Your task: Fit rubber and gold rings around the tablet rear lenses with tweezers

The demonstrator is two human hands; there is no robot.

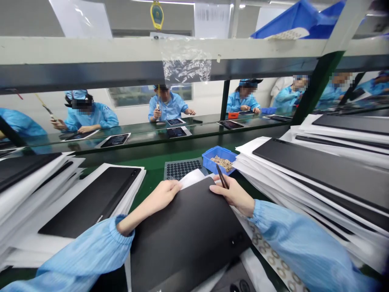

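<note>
A dark grey tablet (185, 239) lies tilted in front of me, its flat back facing up and its camera holes near the lower right corner. My left hand (162, 196) grips its far left edge, thumb on top and most fingers hidden underneath. At the far right corner, my right hand (235, 192) pinches the edge while also holding dark tweezers (223, 177), which point up and away. White sheet material (193, 177) shows behind the far edge. Under the tablet's near side, part of another dark piece with round openings (235, 280) is visible.
Tablets interleaved with white sheets form stacks at left (88, 202) and right (322, 162). Beyond my hands are a sheet of black round pads (182, 168) and a blue bin (212, 162) of small parts. A shelf beam (121, 52) crosses overhead; co-workers (168, 103) sit opposite.
</note>
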